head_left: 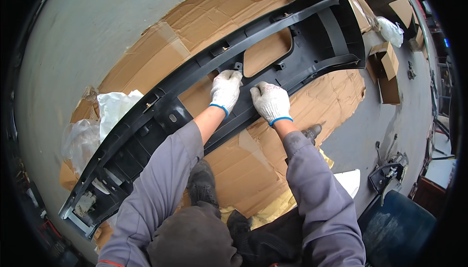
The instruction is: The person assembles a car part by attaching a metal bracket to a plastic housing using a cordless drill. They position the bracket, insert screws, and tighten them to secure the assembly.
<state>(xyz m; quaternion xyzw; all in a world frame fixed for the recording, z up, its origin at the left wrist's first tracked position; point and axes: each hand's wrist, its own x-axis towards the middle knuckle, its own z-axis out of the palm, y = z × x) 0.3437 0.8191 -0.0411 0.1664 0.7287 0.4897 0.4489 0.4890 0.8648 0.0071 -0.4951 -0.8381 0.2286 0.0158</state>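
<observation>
A long black plastic vehicle bumper [312,42] lies diagonally across flattened cardboard, its ribbed inner side with tabs and cut-outs facing up. My left hand [225,90], in a white knit glove with a blue cuff, is closed on the strip between two openings. Just beyond its fingertips stands a small black tab [238,66]. To the right, my gloved right hand [271,102] is curled shut over the bumper's near part. Its fingertips point down toward the surface, and what they hold, if anything, is hidden.
Flattened cardboard [243,169] spreads beneath the bumper over a grey floor [97,33]. Clear plastic wrapping [80,142] sits by the left end. An open carton [390,67], a black metal part [387,174] and a dark blue container [399,228] stand at the right. My shoe [201,184] is close to the bumper.
</observation>
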